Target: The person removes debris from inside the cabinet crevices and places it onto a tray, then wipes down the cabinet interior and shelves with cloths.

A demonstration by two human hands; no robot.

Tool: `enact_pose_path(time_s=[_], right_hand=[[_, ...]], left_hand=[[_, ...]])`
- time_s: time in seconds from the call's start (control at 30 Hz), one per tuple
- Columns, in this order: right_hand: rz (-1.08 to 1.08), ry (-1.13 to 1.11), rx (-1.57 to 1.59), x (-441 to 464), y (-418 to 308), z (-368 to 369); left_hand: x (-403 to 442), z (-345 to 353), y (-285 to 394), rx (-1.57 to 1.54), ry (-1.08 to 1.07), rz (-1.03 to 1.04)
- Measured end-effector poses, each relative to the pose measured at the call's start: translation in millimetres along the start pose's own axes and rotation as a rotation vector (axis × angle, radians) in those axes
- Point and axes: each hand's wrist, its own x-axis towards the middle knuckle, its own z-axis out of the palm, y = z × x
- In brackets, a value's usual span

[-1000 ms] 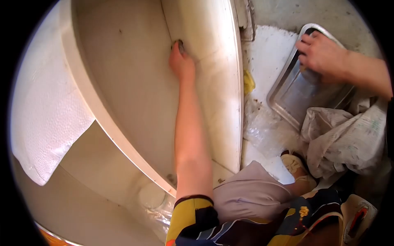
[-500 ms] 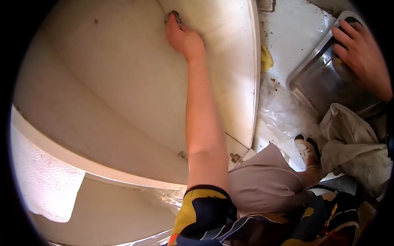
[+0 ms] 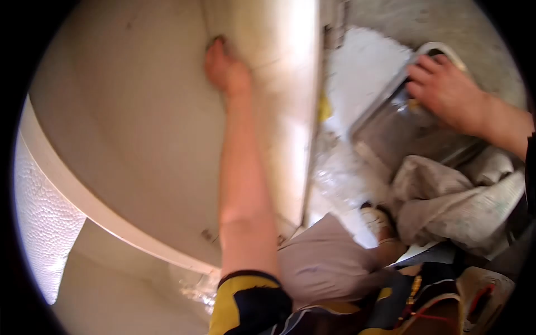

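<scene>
My left hand reaches into a large pale cabinet-like piece, its arm stretched out. The fingers are closed on a small dark grey wad, perhaps steel wool, and press it into the corner where the broad panel meets the side board. On the right, my right hand lies over the far end of a shallow metal tray. Its fingers are bent together near the rim, and whatever is under them is hidden. A bit of yellow shows below the fingers.
A curved pale edge runs across the lower left, with bumpy white sheeting beside it. Clear plastic film lies on the floor by my shoe. A crumpled greyish cloth sack is near the tray.
The whole view has shifted, so most things sit further left. My left hand stays at the corner with the wad. My right hand remains over the tray end. The picture is blurrier.
</scene>
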Motion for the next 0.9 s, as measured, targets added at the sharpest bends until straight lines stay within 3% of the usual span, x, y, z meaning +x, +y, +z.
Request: enact_pose_path(time_s=[0.17,0.4,0.47,0.5,0.57,0.67,0.7,0.73,0.77,0.8,0.87,0.9], right_hand=[[-0.007,-0.049,0.060,-4,0,-9],[0.023,-0.162,-0.042,-15,-7,-12],[0.016,-0.221,-0.087,-17,-13,-11],[0.000,-0.281,-0.109,-19,-14,-12],[-0.018,-0.305,-0.131,-26,-16,-14],[-0.060,-0.341,-0.172,-30,-24,-29],[-0.076,-0.349,-0.192,-28,-26,-38],[-0.096,-0.360,-0.211,-27,-30,-42],[-0.087,-0.227,-0.168,-25,-33,-43],[-0.100,-0.239,-0.172,-24,-35,-46],[-0.190,-0.244,-0.150,-12,-47,-66],[-0.194,-0.252,-0.108,-9,-56,-72]], left_hand=[[-12,-16,26,-0.078,-0.033,-0.111],[-58,-73,63,-0.177,-0.254,-0.005],[-62,-80,64,-0.575,-0.328,-0.346],[-62,-83,71,-0.591,-0.315,-0.342],[-62,-100,91,-1.171,-0.132,-0.657],[-77,-123,132,-1.442,-0.219,-0.545],[-80,-129,135,-1.350,-0.360,-0.456],[-85,-136,137,-1.353,-0.353,-0.471],[-87,-152,144,-1.117,-0.619,-0.455],[-94,-163,149,-0.873,-0.869,-0.425],[-143,-148,136,-0.459,-0.835,-0.017],[-152,-163,153,-0.180,-1.021,0.019]])
